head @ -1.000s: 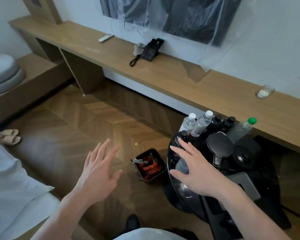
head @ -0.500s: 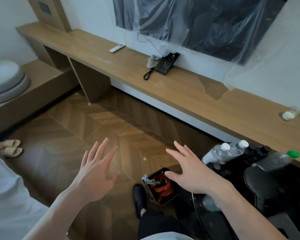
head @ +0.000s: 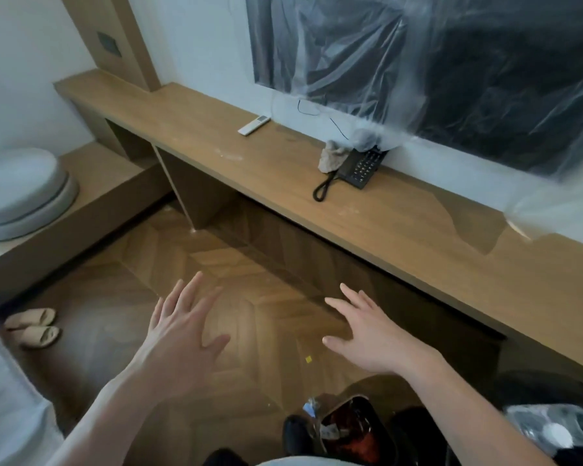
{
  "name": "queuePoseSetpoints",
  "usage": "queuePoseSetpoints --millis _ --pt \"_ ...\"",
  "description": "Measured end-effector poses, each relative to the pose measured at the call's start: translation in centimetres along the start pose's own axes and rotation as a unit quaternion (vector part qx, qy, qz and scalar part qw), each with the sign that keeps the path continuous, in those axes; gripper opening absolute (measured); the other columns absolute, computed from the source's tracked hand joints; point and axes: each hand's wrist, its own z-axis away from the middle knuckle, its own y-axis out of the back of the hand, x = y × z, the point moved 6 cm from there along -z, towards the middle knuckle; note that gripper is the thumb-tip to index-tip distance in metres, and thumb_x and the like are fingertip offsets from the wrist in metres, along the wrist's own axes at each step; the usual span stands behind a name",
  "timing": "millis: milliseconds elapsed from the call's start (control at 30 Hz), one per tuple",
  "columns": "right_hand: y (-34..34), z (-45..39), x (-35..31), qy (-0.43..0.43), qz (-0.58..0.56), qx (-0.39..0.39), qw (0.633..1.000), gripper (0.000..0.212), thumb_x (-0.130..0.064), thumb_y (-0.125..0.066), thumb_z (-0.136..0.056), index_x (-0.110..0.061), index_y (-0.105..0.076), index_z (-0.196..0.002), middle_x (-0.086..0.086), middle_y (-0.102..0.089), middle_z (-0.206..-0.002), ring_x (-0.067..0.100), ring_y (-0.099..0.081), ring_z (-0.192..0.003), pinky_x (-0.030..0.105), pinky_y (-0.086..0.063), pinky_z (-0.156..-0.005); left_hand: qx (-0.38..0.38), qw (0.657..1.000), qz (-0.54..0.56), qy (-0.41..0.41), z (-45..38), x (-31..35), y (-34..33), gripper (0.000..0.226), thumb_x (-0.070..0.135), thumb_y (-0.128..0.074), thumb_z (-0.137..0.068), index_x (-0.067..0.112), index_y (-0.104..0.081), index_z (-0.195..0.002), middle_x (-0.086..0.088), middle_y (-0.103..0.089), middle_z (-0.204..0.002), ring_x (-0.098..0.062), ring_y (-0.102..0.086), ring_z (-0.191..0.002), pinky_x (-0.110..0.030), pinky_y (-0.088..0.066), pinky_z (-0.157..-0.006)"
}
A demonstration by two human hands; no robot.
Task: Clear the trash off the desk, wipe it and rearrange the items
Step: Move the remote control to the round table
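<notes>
Both my left hand (head: 179, 334) and right hand (head: 374, 334) hover spread, empty; the crumpled rag (head: 332, 158) on the desk (head: 216, 146) looks soft, light: pinch its top.

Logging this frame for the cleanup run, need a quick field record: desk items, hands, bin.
desk: long wooden top along the wall
remote: white, lying flat left of the phone
phone: black, near the wall, cord coiled in front
cloth: crumpled, against the phone's left side
left hand: open, holds nothing, over the floor
right hand: open, holds nothing
trash bin: on the floor, has rubbish in it
</notes>
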Motion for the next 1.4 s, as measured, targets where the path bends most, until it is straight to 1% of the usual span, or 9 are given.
queuePoseSetpoints --millis 233,333,467,600,867,967,1200,1300,1400 --pt "4.3 -9.6 -7.4 0.02 0.016 0.014 1.0 0.077 -0.058 -0.057 -0.099 -0.046 -0.015 -0.163 -0.02 0.013 -0.171 0.014 0.013 -0.159 0.05 -0.011 -0.127 -0.011 0.999 0.014 0.033 -7.5 -8.8 2.2 0.083 0.063 -0.058 -0.094 0.045 -0.013 -0.162 0.011 0.014 -0.172 -0.02 0.018 -0.158 -0.046 0.001 -0.129" --pt "4.9 -13.7 -10.0 0.0 0.008 0.017 1.0 0.077 -0.059 -0.057 -0.099 -0.046 -0.016 -0.163 -0.02 0.013 -0.171 0.015 0.012 -0.159 0.049 -0.013 -0.127 -0.013 0.999 0.012 0.026 -11.5 -13.0 3.4 0.082 0.064 -0.058 -0.094 0.045 -0.017 -0.162 0.011 0.012 -0.172 -0.02 0.016 -0.159 -0.046 0.0 -0.129" --pt "5.6 -18.5 -13.7 -0.034 -0.02 0.025 0.999 0.076 -0.059 -0.056 -0.099 -0.047 -0.016 -0.162 -0.018 0.012 -0.172 0.016 0.009 -0.16 0.048 -0.017 -0.127 -0.031 0.999 0.004 0.016 -17.4 -18.5 5.9 0.082 0.066 -0.055 -0.094 0.043 -0.016 -0.162 0.011 0.014 -0.172 -0.021 0.017 -0.159 -0.047 0.002 -0.13" --pt "7.0 -21.8 -16.8 -0.053 -0.043 0.043 0.997 0.077 -0.059 -0.057 -0.099 -0.047 -0.015 -0.162 -0.019 0.012 -0.171 0.015 0.008 -0.16 0.047 -0.019 -0.126 -0.055 0.998 -0.018 -0.007 -23.0 -21.3 8.3 0.079 0.065 -0.053 -0.097 0.043 -0.014 -0.162 0.008 0.014 -0.172 -0.023 0.015 -0.159 -0.047 0.003 -0.129" --pt "10.0 -27.3 -15.9 -0.102 -0.099 0.069 0.987 0.078 -0.06 -0.057 -0.098 -0.049 -0.014 -0.162 -0.021 0.013 -0.171 0.013 0.008 -0.159 0.046 -0.019 -0.127 -0.106 0.99 -0.029 -0.087 -34.7 -20.3 11.1 0.077 0.062 -0.053 -0.098 0.043 -0.014 -0.163 0.009 0.013 -0.172 -0.022 0.015 -0.159 -0.049 0.004 -0.129" --pt "11.9 -30.6 -14.4 -0.123 -0.116 0.045 0.984 0.078 -0.059 -0.057 -0.099 -0.045 -0.014 -0.163 -0.019 0.012 -0.171 0.016 0.006 -0.16 0.045 -0.017 -0.128 -0.118 0.987 -0.024 -0.104 -39.9 -19.5 11.3 0.075 0.058 -0.055 -0.099 0.042 -0.017 -0.162 0.008 0.012 -0.172 -0.022 0.014 -0.159 -0.049 0.003 -0.129" --pt "16.8 -40.6 -10.9 -0.142 -0.141 0.006 0.98 0.081 -0.062 -0.056 -0.098 -0.041 -0.015 -0.165 -0.018 0.013 -0.172 0.018 0.004 -0.16 0.044 -0.014 -0.129 -0.157 0.984 -0.043 -0.071 -51.7 -19.3 10.9 0.078 0.059 -0.056 -0.098 0.04 -0.018 -0.162 0.007 0.011 -0.173 -0.023 0.009 -0.16 -0.048 0.0 -0.13" --pt "19.8 -44.7 -10.2 -0.128 -0.151 0.01 0.98 0.082 -0.064 -0.057 -0.097 -0.043 -0.015 -0.164 -0.02 0.012 -0.171 0.016 0.003 -0.16 0.043 -0.015 -0.129 -0.151 0.986 -0.047 -0.057 -56.7 -19.0 11.4 0.08 0.06 -0.059 -0.096 0.039 -0.021 -0.162 0.007 0.005 -0.173 -0.025 0.001 -0.16 -0.047 -0.008 -0.13" --pt "22.6 -47.2 -9.8 -0.126 -0.132 0.032 0.983 0.081 -0.063 -0.057 -0.097 -0.044 -0.014 -0.164 -0.021 0.011 -0.171 0.015 0.0 -0.16 0.044 -0.017 -0.128 -0.172 0.983 -0.037 -0.05 -61.4 -18.3 11.4 0.078 0.057 -0.064 -0.094 0.036 -0.029 -0.16 0.004 -0.005 -0.172 -0.028 -0.012 -0.158 -0.049 -0.019 -0.128"
